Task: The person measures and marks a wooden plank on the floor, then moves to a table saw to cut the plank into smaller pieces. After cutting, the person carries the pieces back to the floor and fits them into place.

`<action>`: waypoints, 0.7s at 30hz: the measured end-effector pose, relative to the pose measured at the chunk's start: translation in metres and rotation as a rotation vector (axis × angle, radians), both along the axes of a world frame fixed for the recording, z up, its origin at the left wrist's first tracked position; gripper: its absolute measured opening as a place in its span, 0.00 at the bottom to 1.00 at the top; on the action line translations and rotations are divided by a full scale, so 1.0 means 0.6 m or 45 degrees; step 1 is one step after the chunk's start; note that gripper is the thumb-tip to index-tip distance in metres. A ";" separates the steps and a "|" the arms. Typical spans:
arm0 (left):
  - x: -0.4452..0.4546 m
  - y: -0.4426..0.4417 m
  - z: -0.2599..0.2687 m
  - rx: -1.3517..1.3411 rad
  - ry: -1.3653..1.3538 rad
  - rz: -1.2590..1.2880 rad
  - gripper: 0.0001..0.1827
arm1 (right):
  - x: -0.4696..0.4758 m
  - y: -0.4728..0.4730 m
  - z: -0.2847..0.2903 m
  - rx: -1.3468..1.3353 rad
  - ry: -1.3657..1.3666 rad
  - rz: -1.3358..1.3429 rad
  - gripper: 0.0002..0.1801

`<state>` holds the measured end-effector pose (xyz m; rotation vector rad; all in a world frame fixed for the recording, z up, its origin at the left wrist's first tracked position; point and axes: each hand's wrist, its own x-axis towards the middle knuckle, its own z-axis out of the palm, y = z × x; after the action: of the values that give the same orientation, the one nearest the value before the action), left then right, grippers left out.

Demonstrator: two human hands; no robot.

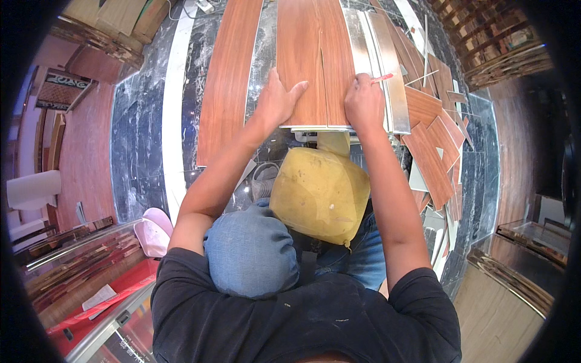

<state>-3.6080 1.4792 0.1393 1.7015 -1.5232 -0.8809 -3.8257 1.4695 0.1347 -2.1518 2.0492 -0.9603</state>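
A wood-grain plank (299,54) lies lengthwise before me, with a dark, narrow gap running along its right part. At its left edge is my left hand (278,99), thumb on the face and index finger along the side; the other fingers are hidden. My right hand (364,103) is curled at the right edge, and a red pencil or marker (382,79) sticks out of it. Metal-coloured profile strips (386,59) lie just right of this hand. Under the plank's near end, a stuffed yellow bag (322,195) sits between my legs.
A second wood-grain plank (229,81) lies to the left. Offcuts (431,154) are heaped on the right, with thin white strips among them. A pink cap (153,231) rests at the lower left. Stacked boards (492,41) stand at the upper right.
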 end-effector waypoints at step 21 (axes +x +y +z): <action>0.031 -0.165 -0.055 -0.134 0.155 -0.028 0.37 | -0.004 0.028 0.004 0.148 0.047 -0.031 0.12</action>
<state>-3.5892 1.3801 0.1064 1.5313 -1.4831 -0.8832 -3.8281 1.4866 0.1369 -2.1063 2.0960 -0.7885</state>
